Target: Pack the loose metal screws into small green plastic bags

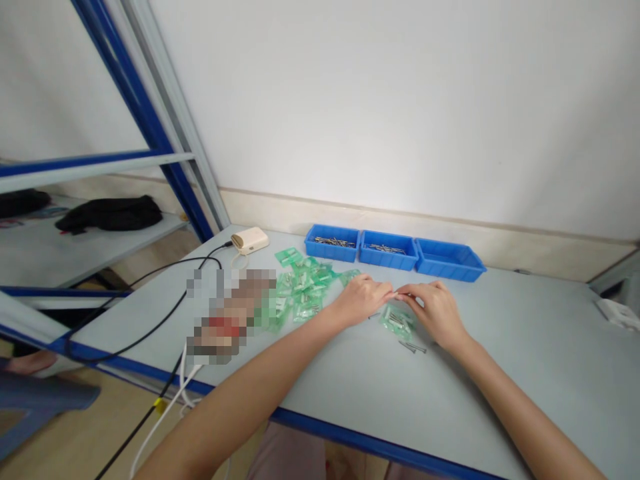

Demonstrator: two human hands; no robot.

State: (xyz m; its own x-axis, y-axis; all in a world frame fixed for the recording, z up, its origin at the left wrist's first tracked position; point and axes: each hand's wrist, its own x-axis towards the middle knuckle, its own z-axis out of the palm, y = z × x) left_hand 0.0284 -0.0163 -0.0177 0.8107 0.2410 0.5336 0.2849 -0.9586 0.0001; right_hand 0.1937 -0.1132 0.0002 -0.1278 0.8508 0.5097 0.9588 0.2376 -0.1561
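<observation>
My left hand [364,300] and my right hand [437,312] meet over the table, fingertips pinched together at one small pale spot. What they grip there is too small to make out. Just below them lies a clear green plastic bag [397,323] with screws inside. In front of that bag rest a few loose screws [413,347], and another thin metal piece shows near my left wrist. To the left of my left hand spreads a pile of similar green bags [306,283], holding metal pieces.
Three blue bins [450,268] stand along the wall; the left and middle ones hold screws. A cream power bank [250,240] with a black cable [173,325] sits at the left, near a pixelated object [233,320]. A white object [617,313] lies at the right edge.
</observation>
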